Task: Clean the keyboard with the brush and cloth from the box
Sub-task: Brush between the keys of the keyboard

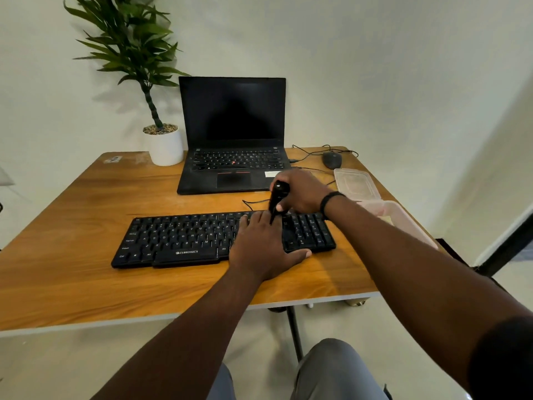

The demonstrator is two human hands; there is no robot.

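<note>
Gripping the near-upright brush (277, 197) tip-down, right hand (300, 192); left hand (264, 249) flat on keyboard (178, 238).

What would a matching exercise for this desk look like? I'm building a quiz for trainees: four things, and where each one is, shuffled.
Things:
1. brush
2. plant pot
3. mouse
4. left hand

Places:
A. far edge of the table, right of the laptop
B. lying flat on the keyboard
C. gripped in the right hand, tip down at the keys
D. left of the laptop, by the wall

Pairs: 1-C, 2-D, 3-A, 4-B
</note>
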